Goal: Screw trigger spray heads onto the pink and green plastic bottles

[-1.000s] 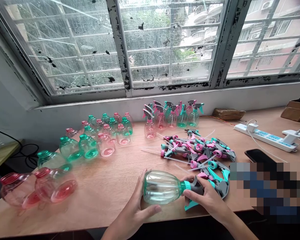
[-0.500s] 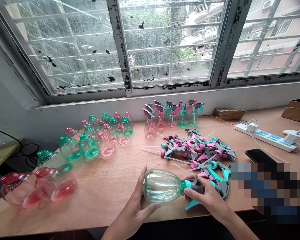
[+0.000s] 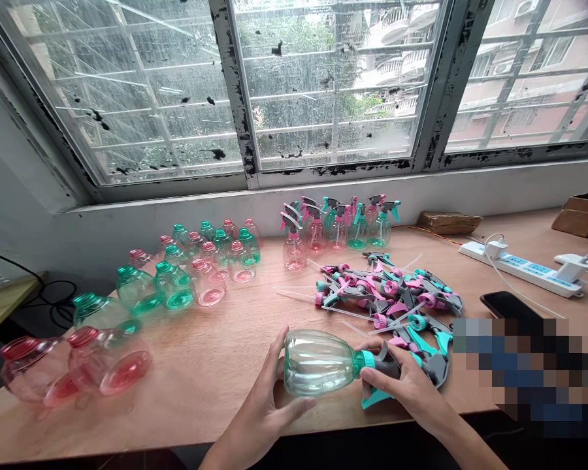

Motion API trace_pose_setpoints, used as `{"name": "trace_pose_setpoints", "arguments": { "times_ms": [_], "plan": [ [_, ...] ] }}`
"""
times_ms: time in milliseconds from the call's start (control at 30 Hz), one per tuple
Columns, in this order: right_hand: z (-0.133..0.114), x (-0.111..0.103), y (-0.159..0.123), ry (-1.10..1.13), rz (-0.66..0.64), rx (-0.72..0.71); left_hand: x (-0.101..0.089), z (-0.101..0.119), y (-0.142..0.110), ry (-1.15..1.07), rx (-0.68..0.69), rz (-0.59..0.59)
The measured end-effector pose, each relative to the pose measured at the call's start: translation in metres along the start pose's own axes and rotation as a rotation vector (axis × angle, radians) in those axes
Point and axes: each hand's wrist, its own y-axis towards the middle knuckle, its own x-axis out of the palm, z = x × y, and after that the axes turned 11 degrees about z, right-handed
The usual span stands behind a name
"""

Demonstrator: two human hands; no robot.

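Note:
A clear green spray bottle [image 3: 318, 363] lies on its side near the front edge of the wooden table [image 3: 215, 365]. My left hand [image 3: 267, 405] cups its base end, with fingers wrapped round the body. My right hand [image 3: 406, 388] grips the grey and teal trigger head [image 3: 385, 375] that sits on the bottle's neck. Just behind my right hand lies a pile of loose pink and teal trigger heads [image 3: 392, 294] with their thin dip tubes.
Capped green and pink bottles [image 3: 196, 267] stand in rows at the left, and two pink ones [image 3: 78, 369] lie at the front left. Finished spray bottles [image 3: 338, 228] stand by the wall. At the right are a power strip [image 3: 524, 271], a phone [image 3: 507, 305] and a cardboard box [image 3: 581, 215].
The bottle has shifted slightly to the right between my hands. My hands keep the same hold.

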Motion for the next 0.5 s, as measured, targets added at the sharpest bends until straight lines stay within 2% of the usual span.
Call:
{"name": "trace_pose_setpoints", "arguments": {
  "times_ms": [133,500],
  "plan": [
    [-0.0009,0.0003,-0.0005,0.002,-0.002,-0.006,-0.0016,0.0024,0.0021,-0.022,-0.026,-0.028],
    [0.0038,-0.0042,0.0012,-0.018,-0.008,0.000,-0.0019,0.0040,0.0032,-0.026,0.003,-0.013]
  ]
}}
